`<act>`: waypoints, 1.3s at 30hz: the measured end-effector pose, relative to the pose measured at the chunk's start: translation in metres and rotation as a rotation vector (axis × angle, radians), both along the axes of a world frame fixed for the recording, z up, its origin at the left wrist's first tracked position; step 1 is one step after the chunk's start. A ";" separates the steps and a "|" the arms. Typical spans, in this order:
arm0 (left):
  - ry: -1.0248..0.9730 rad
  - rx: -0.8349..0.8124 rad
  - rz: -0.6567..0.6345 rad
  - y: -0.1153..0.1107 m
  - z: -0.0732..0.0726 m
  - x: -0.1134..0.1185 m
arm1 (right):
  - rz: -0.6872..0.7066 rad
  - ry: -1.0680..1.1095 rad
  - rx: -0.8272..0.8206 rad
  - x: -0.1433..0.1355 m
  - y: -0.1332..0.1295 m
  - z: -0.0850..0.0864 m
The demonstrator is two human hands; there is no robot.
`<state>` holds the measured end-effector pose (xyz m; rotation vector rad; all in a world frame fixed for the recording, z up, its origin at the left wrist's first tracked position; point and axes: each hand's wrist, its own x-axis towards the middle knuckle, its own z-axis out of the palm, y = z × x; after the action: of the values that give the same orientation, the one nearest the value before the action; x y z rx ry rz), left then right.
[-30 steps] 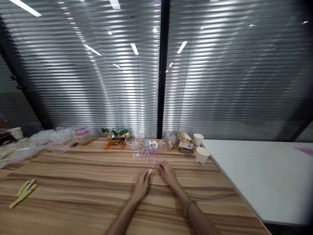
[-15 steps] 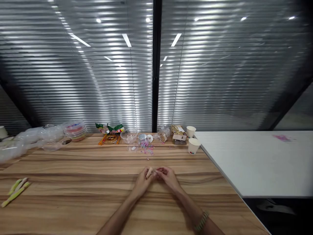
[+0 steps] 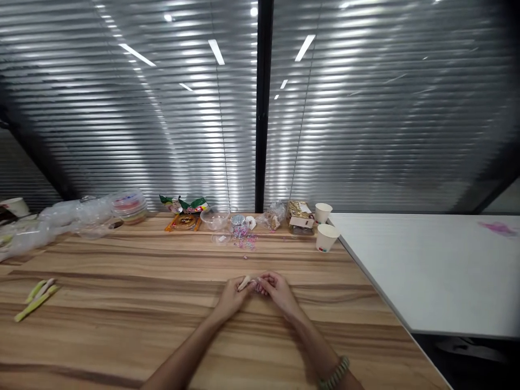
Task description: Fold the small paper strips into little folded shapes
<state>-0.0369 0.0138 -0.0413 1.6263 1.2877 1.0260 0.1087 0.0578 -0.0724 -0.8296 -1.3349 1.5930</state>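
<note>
Over the middle of the wooden table [image 3: 162, 336], my left hand [image 3: 231, 299] is closed round a short cream-coloured stick-like piece [image 3: 244, 283], its tip poking out above the thumb. My right hand [image 3: 279, 295] meets it from the other side, fingers pinched against the left fingertips. Something small and pinkish shows between the fingertips, too small to name. A beaded bracelet [image 3: 335, 374] circles my right wrist. Beyond the hands lie a single tiny bit [image 3: 245, 258] and a scatter of small pink and purple pieces [image 3: 247, 242].
Along the back stand a clear bowl [image 3: 214, 219], a green snack packet [image 3: 189, 205], a gold box [image 3: 300, 214] and two paper cups [image 3: 326, 238]. Stacked tubs [image 3: 130, 206] and clear plastic [image 3: 60, 216] are back left. Yellow-green sticks [image 3: 36, 304] lie at left. A white table [image 3: 406, 265] adjoins at right.
The camera view has shifted slightly. The cream-coloured piece in my left hand leans over more, and my right fingers have curled in closer around the pinkish bit.
</note>
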 end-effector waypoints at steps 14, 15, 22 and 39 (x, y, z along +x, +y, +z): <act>0.078 0.001 0.293 0.011 -0.004 -0.008 | -0.013 0.110 -0.123 -0.006 -0.004 0.000; 0.074 -0.017 0.230 0.007 -0.004 -0.005 | -0.013 0.098 -0.117 -0.006 -0.004 0.000; 0.108 0.013 0.065 -0.008 -0.004 0.009 | 0.000 0.044 -0.061 -0.005 -0.006 0.001; -0.180 -0.108 0.062 0.001 -0.001 -0.012 | 0.453 0.024 -0.319 0.022 -0.029 0.041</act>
<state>-0.0491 0.0148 -0.0420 1.3873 1.2563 1.0949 0.1309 0.0286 -0.0310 -0.7205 -1.3338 2.2057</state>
